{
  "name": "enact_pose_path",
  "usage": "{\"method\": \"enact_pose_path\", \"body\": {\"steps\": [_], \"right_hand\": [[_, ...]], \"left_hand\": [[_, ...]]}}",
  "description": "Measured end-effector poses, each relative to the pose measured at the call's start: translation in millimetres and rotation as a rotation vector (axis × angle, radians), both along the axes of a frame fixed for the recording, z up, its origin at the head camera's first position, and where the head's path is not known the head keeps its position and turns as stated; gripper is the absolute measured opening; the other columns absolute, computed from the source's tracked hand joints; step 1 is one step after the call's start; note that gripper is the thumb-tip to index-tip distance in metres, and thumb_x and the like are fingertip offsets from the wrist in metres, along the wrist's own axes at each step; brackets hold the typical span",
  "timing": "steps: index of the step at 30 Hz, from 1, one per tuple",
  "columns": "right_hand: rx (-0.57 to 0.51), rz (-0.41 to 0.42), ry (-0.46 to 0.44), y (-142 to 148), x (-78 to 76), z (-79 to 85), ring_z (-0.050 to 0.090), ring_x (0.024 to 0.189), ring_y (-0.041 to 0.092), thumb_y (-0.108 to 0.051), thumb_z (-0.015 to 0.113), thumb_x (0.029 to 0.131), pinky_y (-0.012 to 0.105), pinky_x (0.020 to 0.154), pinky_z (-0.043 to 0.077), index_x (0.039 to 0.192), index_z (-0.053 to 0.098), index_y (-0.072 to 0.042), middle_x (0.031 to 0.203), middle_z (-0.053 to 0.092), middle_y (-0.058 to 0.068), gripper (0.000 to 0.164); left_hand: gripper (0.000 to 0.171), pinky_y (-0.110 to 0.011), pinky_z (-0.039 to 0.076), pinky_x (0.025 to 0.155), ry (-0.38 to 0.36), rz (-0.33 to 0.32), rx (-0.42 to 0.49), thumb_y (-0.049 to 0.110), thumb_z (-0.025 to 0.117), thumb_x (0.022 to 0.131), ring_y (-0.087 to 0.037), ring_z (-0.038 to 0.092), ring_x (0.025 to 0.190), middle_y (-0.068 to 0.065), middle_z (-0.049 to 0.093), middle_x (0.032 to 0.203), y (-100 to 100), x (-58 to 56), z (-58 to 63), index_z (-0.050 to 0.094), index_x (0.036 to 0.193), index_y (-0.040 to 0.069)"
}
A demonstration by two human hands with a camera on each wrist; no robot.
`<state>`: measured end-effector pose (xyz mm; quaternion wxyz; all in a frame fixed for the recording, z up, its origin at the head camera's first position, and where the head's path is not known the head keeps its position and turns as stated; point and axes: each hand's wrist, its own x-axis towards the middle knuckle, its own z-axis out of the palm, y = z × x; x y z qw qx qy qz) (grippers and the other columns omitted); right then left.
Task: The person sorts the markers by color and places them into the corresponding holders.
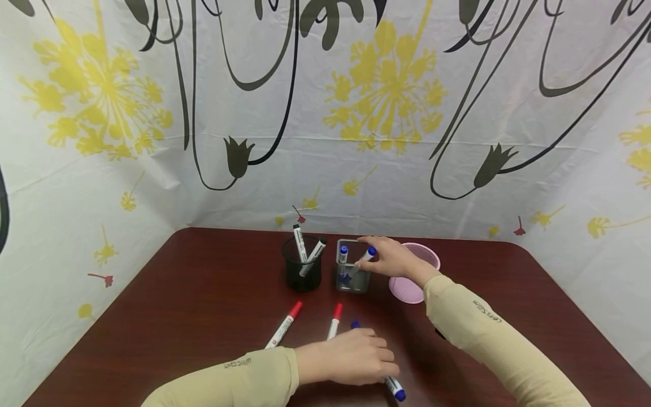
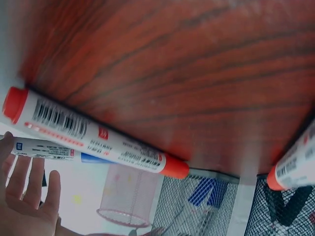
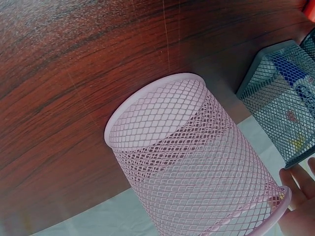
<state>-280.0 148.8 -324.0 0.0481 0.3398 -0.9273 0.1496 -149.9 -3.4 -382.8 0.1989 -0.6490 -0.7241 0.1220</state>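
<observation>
My left hand [image 1: 356,357] pinches a white marker with blue ends [image 1: 394,389] between thumb and fingers, low over the table's front. Two white markers with red caps lie near it, one left [image 1: 281,332] and one just behind the hand [image 1: 334,323]. My right hand [image 1: 394,259] is at the rim of a dark square mesh pen holder [image 1: 352,287], fingers spread around the blue cap of a tilted marker [image 1: 367,255]. Another blue-capped marker [image 1: 343,254] stands inside that holder. The right fingertips [image 3: 295,184] are partly cut off in the right wrist view.
A round black mesh cup [image 1: 301,282] with two black-capped markers [image 1: 300,243] stands left of the square holder. To its right is a pink mesh cup [image 1: 407,289], partly behind the right forearm. A patterned cloth [image 1: 315,141] hangs behind the brown table [image 1: 203,282].
</observation>
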Motion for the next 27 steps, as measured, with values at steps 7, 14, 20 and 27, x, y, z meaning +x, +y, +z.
{"method": "enact_pose_path", "body": {"steps": [7,14,20,27], "right_hand": [[-0.001,-0.009,-0.002,1,-0.5,-0.3,0.050,0.086,0.021,-0.042,0.063,0.078,0.040,0.078,0.043,0.126,0.047,-0.004,0.110,0.055,0.012,0.063],[-0.006,0.003,0.006,1,-1.3,-0.8,0.050,0.082,0.019,-0.042,0.063,0.078,0.039,0.076,0.043,0.125,0.047,-0.004,0.107,0.056,0.011,0.063],[0.004,0.011,0.017,1,-2.7,-1.8,0.048,0.079,0.018,-0.043,0.062,0.078,0.037,0.072,0.042,0.125,0.047,-0.003,0.105,0.056,0.010,0.063],[0.002,0.010,0.015,1,-3.7,-3.0,0.051,0.090,0.021,-0.043,0.062,0.078,0.041,0.079,0.041,0.125,0.047,-0.004,0.113,0.054,0.014,0.063]], "left_hand": [[0.022,-0.015,0.035,0.074,-0.080,-0.005,0.036,0.037,0.053,0.086,-0.003,0.049,0.085,0.015,0.055,0.090,-7,2.7,17.7,0.058,0.105,0.026],[0.020,-0.013,0.035,0.073,-0.144,-0.041,0.151,0.032,0.056,0.085,-0.002,0.047,0.081,0.015,0.055,0.089,-16,3.8,27.0,0.059,0.103,0.024],[0.019,-0.008,0.031,0.073,-0.321,-0.046,0.236,0.029,0.061,0.083,0.002,0.045,0.077,0.015,0.055,0.086,-21,4.1,36.2,0.059,0.101,0.020],[0.017,-0.008,0.032,0.073,-0.419,-0.059,0.312,0.027,0.061,0.084,0.003,0.044,0.074,0.015,0.054,0.083,-26,6.1,46.9,0.060,0.099,0.018]]}}
